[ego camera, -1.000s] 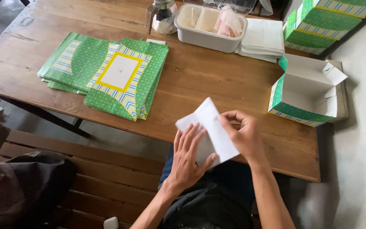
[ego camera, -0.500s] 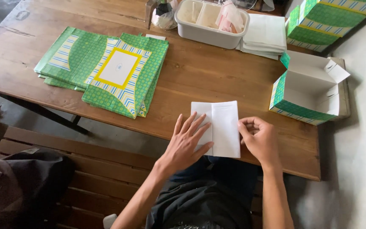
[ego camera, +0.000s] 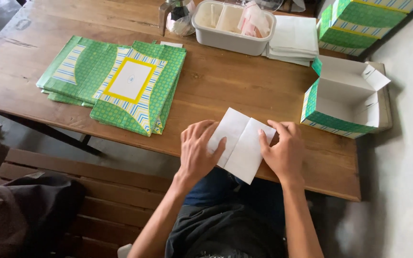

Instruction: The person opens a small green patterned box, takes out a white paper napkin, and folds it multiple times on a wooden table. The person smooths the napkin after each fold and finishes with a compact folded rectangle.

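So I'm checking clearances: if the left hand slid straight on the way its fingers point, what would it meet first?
Probably only bare table beyond the white sheet under the left hand; farther along, likely the white paper stack, though depth is unclear.

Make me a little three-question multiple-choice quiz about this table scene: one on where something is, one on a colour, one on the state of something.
1. Where does the white paper lie?
A. At the near table edge, under both hands
B. Inside the tub
C. On the bench

2. What colour is the outside of the open box?
A. Red
B. Green patterned
C. Plain black

3. How is the white paper?
A. Crumpled into a ball
B. Rolled into a tube
C. Flat with a crease down the middle

Answers: 1 A, the left hand and right hand press it onto the table. 2 B, its walls are green with striped trim. 3 C, a fold line runs between the hands.
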